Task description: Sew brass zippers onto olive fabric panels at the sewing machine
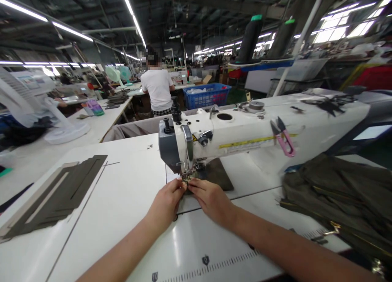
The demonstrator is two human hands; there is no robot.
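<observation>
A white sewing machine (239, 135) stands across the table, its needle and presser foot (187, 175) just beyond my fingertips. A dark olive fabric piece (219, 175) lies flat under the machine head, with its near edge partly covered by my fingers. My left hand (167, 200) is closed, thumb and fingers pinched at that edge just left of the foot. Close beside it, my right hand (212, 198) has its fingers pressed together on the same edge. The exact grip under the fingertips is hidden.
Stacked olive fabric strips (70, 192) lie at left. A bundled olive garment or bag (339, 192) with zips covers the right side. Pink thread snips (284, 139) hang on the machine. A co-worker (157, 88) and a blue basket (206, 95) are beyond.
</observation>
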